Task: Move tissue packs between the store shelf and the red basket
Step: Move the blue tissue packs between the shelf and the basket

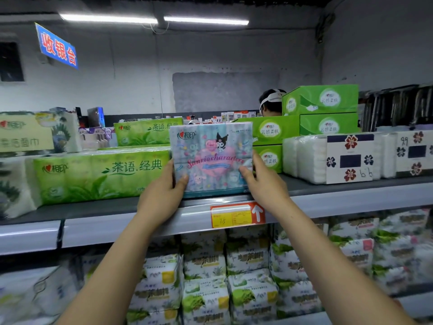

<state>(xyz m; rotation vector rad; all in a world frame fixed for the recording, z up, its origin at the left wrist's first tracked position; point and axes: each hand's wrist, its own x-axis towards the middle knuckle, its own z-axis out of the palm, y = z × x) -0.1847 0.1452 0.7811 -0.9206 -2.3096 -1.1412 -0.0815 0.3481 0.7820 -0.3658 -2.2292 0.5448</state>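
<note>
A pale blue tissue pack (pixel 210 156) with pink cartoon characters stands upright at the front edge of the grey store shelf (pixel 112 207). My left hand (pixel 164 191) grips its lower left side, thumb on the front. On the lower right side my right hand (pixel 262 181) holds it the same way. The pack's bottom edge touches or nearly touches the shelf. The red basket is not in view.
A long green tissue pack (pixel 98 177) lies left of the held pack, green boxes (pixel 321 113) stacked behind right, white cotton pad packs (pixel 332 158) further right. A yellow price tag (pixel 234 215) sits on the shelf rail. Lower shelf holds several tissue packs (pixel 206 277). A person's head (pixel 271 102) shows behind.
</note>
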